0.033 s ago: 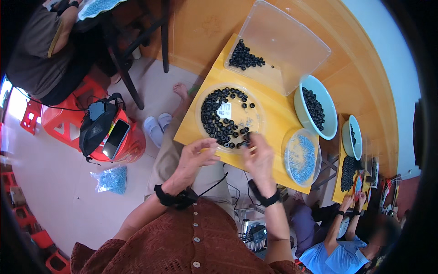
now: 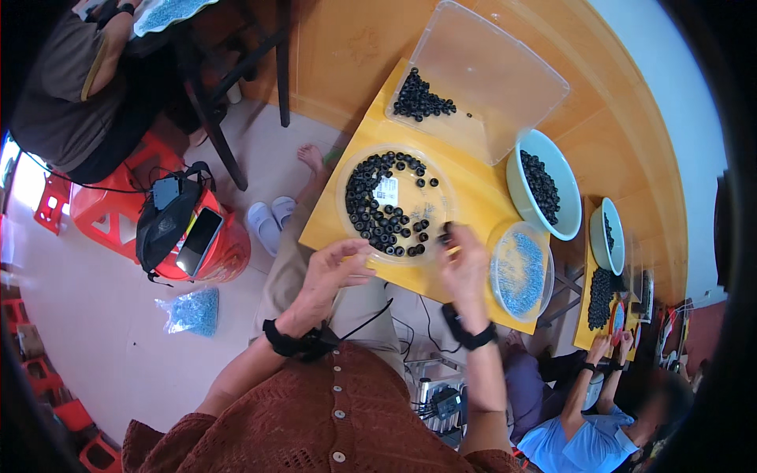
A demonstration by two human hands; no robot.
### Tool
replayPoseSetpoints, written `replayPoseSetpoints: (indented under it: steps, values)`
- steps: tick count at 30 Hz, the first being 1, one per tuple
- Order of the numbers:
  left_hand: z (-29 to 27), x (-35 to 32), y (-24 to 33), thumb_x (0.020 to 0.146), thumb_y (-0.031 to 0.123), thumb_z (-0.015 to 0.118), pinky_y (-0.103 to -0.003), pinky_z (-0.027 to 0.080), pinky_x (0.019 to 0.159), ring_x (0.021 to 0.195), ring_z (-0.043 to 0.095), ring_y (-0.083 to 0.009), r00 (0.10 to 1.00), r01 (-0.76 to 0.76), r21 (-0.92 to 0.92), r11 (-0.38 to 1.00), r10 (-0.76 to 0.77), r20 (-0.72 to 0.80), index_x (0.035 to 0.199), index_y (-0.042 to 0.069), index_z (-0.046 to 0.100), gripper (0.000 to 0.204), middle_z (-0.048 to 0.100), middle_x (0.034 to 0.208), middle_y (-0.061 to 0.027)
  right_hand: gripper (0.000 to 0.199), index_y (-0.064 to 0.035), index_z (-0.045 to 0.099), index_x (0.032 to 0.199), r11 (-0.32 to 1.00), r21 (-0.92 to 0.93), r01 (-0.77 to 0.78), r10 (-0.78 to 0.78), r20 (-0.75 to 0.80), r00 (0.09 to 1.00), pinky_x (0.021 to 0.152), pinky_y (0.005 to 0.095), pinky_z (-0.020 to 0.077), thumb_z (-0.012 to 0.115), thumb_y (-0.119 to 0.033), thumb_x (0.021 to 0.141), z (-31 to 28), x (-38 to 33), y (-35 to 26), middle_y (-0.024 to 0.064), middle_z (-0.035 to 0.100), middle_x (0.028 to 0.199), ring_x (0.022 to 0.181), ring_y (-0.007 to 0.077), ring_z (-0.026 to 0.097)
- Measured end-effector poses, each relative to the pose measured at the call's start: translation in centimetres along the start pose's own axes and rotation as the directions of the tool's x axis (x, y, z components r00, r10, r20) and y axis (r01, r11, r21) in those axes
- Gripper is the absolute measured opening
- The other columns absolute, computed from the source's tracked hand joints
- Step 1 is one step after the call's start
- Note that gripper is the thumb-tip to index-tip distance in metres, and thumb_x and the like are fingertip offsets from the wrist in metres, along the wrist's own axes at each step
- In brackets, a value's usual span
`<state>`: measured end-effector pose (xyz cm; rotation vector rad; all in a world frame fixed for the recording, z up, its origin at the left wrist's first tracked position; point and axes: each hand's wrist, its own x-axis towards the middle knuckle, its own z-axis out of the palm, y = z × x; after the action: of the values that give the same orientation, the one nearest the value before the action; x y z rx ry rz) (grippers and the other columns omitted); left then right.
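My right hand point(image 2: 464, 264) is closed over the right rim of a round transparent tray point(image 2: 439, 203), pinching a small black ring-shaped piece point(image 2: 447, 231). Something small and yellow shows between its fingers, too blurred to name. Inside the tray, black ring-shaped pieces point(image 2: 364, 206) lie heaped along the left side, with a few loose ones toward the right. By the tray's near edge, my left hand point(image 2: 337, 272) is held with fingers apart and nothing in it. A transparent dish of small blue beads point(image 2: 520, 277) sits right of my right hand.
On the yellow table point(image 2: 473, 197) stand a shallow transparent box point(image 2: 493, 87) with black pieces and a pale green basin point(image 2: 572, 206). A red stool point(image 2: 229, 256) holds a bag and phone. One bag of blue beads point(image 2: 193, 310) lies on the floor. A co-worker point(image 2: 579, 433) sits at right.
My right hand has moved to the right, carrying the black piece from the loose pieces toward the tray's right rim. My left hand has barely moved.
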<state>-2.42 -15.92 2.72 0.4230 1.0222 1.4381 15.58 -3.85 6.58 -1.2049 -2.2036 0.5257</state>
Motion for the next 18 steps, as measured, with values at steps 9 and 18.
replayPoseSetpoints:
  steps: [9, 18]
  values:
    - [-1.1, -0.5, -0.4, 0.086, 0.014, 0.054, -0.023, 0.051, 0.069, 0.074, 0.060, -0.0117, 0.999, 0.027, -0.031, 0.999, -0.027, 0.017, 0.104, 0.002, 0.056, 0.021, 0.061, 0.095, -0.0086, 0.029, 0.0036, 0.058, 0.095, 0.962, -0.268, 0.043, -0.166, -0.455, 0.875, 0.063, 0.0294, 0.0482, 0.064, 0.006, 0.067, -12.3, 7.7, 7.6, 0.0143, 0.060, 0.090, 0.069, 0.0203, 0.060]
    - [-1.4, -0.4, -0.7, 0.085, 0.012, 0.055, -0.024, 0.051, 0.068, 0.074, 0.059, -0.0115, 0.999, 0.051, -0.018, 0.999, -0.051, 0.006, 0.102, 0.002, 0.057, 0.020, 0.062, 0.092, -0.0080, 0.019, -0.0035, 0.066, 0.085, 0.990, -0.134, -0.038, 0.043, 0.036, 0.998, 0.065, 0.0344, 0.0489, 0.061, -0.001, 0.067, 0.3, 2.9, 5.2, 0.0143, 0.063, 0.080, 0.069, 0.0281, 0.061]
